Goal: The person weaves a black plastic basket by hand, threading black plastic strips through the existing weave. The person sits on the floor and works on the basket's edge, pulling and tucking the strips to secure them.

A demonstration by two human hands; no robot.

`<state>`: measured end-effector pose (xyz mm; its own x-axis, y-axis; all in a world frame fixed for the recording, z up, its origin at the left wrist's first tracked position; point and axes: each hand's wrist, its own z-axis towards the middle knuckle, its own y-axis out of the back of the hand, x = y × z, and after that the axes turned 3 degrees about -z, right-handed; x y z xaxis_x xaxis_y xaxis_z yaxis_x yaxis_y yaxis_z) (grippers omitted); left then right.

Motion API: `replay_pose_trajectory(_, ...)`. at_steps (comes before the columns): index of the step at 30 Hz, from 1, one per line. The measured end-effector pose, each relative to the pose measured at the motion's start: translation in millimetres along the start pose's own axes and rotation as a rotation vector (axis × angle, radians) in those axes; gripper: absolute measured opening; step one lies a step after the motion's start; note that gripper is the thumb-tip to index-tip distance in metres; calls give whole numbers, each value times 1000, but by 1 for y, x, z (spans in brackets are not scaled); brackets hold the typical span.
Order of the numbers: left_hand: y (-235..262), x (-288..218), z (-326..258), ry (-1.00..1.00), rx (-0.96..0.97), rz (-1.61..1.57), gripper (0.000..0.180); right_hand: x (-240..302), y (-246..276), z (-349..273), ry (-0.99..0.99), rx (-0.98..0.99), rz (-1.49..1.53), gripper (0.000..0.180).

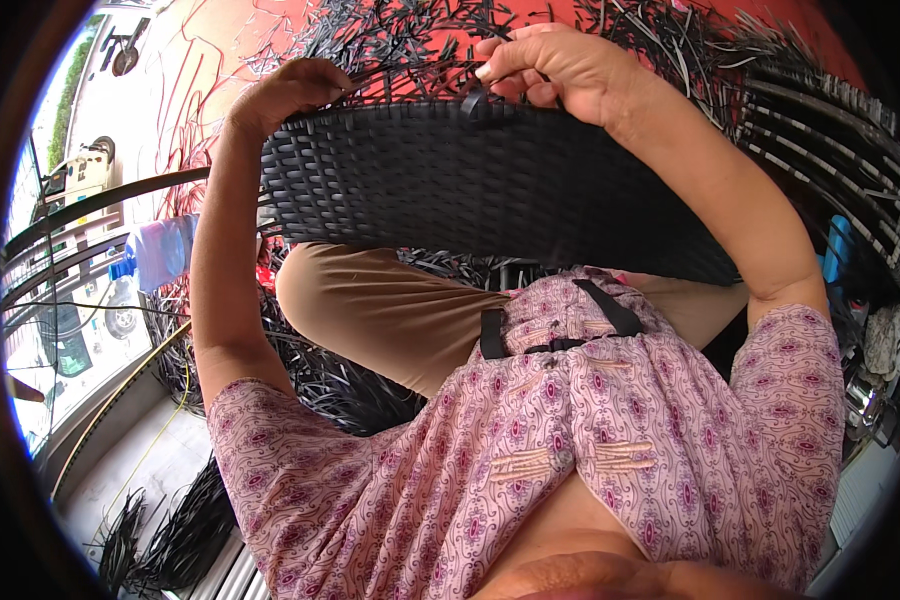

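A black woven panel [400, 170] of flat plastic strips stands across my lap, its long upper edge farthest from me. At the left end of that edge, my left hand [288, 92] is closed, thumb and fingers pinched at a thin black strip [410, 70]. Near the middle of the edge, my right hand [570, 72] pinches a black strip too, thumb against forefinger, with the other fingers curled. A short loop of strip [478, 106] stands out from the weave just below the right fingertips. Whether both hands hold the same strip is hard to make out.
Loose black strips [390, 35] litter the red floor [530, 12] beyond the panel. At right stands a curved slatted frame [820, 130], with a blue-handled object [836, 245] nearer me. A clear blue plastic bottle [160, 255] is at left; bundled black strips [185, 530] lie at lower left.
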<state>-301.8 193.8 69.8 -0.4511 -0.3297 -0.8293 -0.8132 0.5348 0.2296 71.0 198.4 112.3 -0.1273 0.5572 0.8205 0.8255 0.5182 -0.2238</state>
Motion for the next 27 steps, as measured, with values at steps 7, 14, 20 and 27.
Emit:
replay_pose_trajectory(7,2,6,9,-161,16,85,15,-1,1,19,113,99,67,31)
replay_pose_trajectory(14,-25,-12,11,-311,-220,666,8,20,-3,-24,236,146,-490,41)
replay_pose_trajectory(20,-23,-4,8,-323,-312,714,9,24,-8,-37,1000,-447,-1484,8)
replay_pose_trajectory(27,-21,2,8,-296,-487,846,12,-1,-12,-26,1396,-662,-1602,12)
